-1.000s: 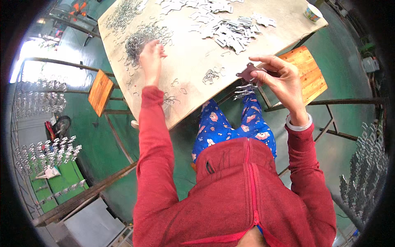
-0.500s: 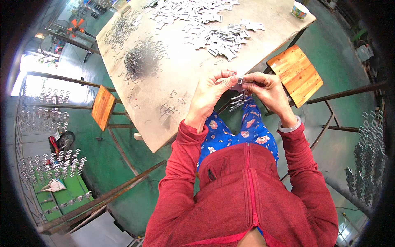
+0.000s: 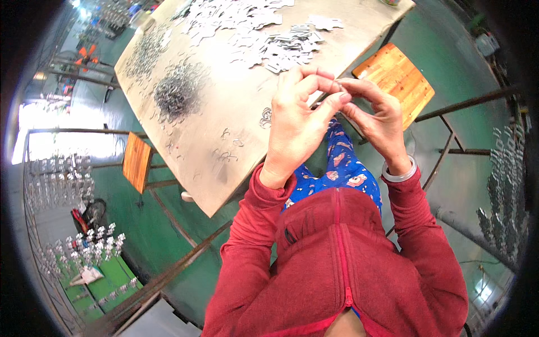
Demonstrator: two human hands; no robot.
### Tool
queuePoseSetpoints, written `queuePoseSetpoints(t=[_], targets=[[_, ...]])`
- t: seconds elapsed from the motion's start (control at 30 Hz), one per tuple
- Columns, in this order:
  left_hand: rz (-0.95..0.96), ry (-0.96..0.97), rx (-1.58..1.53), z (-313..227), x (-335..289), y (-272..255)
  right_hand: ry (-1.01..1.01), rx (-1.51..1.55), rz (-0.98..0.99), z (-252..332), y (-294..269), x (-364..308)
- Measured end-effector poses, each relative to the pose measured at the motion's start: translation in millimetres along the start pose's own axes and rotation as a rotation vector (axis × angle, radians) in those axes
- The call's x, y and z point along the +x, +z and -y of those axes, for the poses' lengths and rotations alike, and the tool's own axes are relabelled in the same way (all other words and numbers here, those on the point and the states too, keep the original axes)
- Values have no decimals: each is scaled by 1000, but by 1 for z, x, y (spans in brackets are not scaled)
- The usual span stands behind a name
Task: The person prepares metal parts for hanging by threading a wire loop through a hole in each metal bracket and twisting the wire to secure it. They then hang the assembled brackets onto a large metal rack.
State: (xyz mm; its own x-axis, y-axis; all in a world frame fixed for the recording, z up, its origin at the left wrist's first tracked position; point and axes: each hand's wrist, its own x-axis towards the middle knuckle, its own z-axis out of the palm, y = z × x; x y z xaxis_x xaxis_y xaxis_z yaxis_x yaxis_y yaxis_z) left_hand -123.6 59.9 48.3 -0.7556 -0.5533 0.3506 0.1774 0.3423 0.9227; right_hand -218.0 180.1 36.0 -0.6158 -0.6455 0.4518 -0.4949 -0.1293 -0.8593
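Over the table's near right edge, my left hand (image 3: 300,115) and my right hand (image 3: 380,115) meet at their fingertips. Both hands are closed in a pinch. Whatever sits between the fingertips is small and mostly covered by the fingers, so I cannot make out its kind. Beside my left hand, a small cluster of bent wire hooks (image 3: 265,118) shows against the tabletop. Several more loose hooks (image 3: 226,156) lie farther left on the wooden table (image 3: 196,188).
A dark heap of small hooks (image 3: 173,95) and flat metal plates (image 3: 286,48) cover the table's far part. Wooden stools stand right (image 3: 396,78) and left (image 3: 137,163). Hanging racks of metal parts (image 3: 502,196) flank me, with metal bars (image 3: 163,269) at the lower left.
My left hand has turned and come closer, its fingers now covering the small metal piece that showed between the hands. The row of metal parts hanging below them is out of sight. The view has shifted slightly.
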Motion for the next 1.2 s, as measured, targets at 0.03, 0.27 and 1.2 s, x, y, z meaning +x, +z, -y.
queuePoseSetpoints(t=[0.03, 0.27, 1.2], targets=[[34, 108, 59, -17, 8, 10, -89, 4, -75, 4, -12, 0], [134, 244, 96, -92, 12, 56, -429, -29, -335, 37, -74, -15], [751, -754, -238, 181, 9, 35, -337, -672, -1211, 303, -491, -121]])
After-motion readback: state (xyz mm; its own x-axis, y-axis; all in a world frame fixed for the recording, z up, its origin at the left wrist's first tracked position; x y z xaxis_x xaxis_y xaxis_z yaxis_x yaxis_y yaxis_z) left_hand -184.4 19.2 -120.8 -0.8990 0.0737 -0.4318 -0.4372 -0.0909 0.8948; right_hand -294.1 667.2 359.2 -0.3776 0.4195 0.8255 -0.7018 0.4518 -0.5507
